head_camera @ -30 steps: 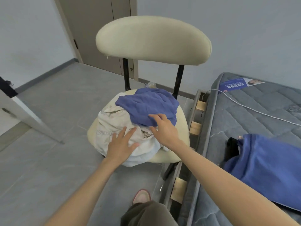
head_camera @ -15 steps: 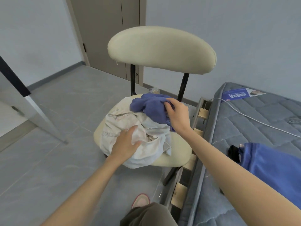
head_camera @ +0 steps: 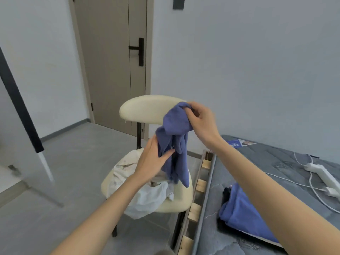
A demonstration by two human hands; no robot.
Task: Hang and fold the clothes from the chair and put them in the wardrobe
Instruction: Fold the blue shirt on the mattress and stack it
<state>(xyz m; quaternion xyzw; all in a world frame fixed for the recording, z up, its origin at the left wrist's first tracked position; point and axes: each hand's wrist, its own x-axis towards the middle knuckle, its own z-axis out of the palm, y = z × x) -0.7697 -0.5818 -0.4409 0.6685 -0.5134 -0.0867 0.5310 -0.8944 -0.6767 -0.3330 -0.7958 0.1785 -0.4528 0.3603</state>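
Observation:
My right hand [head_camera: 200,122] grips the top of a blue-purple garment [head_camera: 174,137] and holds it up above the cream chair [head_camera: 147,108]. The cloth hangs down in front of the chair's backrest, its lower end just over the seat. My left hand [head_camera: 152,161] takes hold of the garment's left edge lower down, the thumb pressing on the cloth. A crumpled pile of white and beige clothes [head_camera: 139,183] lies on the chair seat beneath the hanging garment.
A grey mattress [head_camera: 276,172] on a slatted frame stands right of the chair, with a folded blue garment [head_camera: 244,212] and a white power strip with cable [head_camera: 320,172] on it. A closed door [head_camera: 114,63] is behind; a dark-edged panel [head_camera: 20,107] leans at left.
My right hand lifted the blue-purple garment off the pile to above the chair seat. My left hand left the white clothes and came up to the garment's edge. The view tilted upward.

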